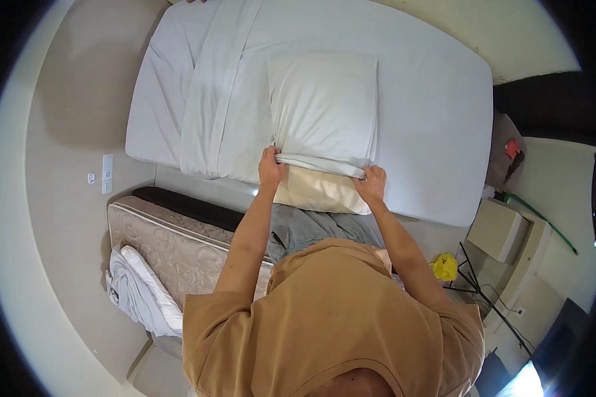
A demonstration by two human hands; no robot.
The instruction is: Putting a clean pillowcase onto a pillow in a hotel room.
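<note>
Pillowcase (324, 106), white and lightly creased, covers most of a cream pillow (321, 190) that lies near the middle of the bed (437, 139). Its far end points to twelve o'clock and its mouth to six o'clock, facing the person. Along that mouth the hem (321, 163) is gathered into a thick fold, and the pillow's bare end shows just below it at six o'clock, close to the person's waist.

The left hand (271, 169) grasps the left end of the hem, its fingers bent over the cloth, at about seven o'clock on the pillowcase. From this hand most of the case spreads between twelve and three o'clock, with the bare pillow at four o'clock. The right hand (373, 182) pinches the right end of the hem, at about five o'clock on the pillowcase; from there the case spreads between nine and twelve o'clock, and the bare pillow lies between eight and nine o'clock. The hem runs from one hand to the other.

A folded band of white sheet (205, 99) crosses the bed at nine o'clock from the pillowcase. Past the bed's near edge, a beige quilted mattress (172, 238) sits at eight o'clock from the pillow and a yellow bag (445, 266) at four o'clock.
</note>
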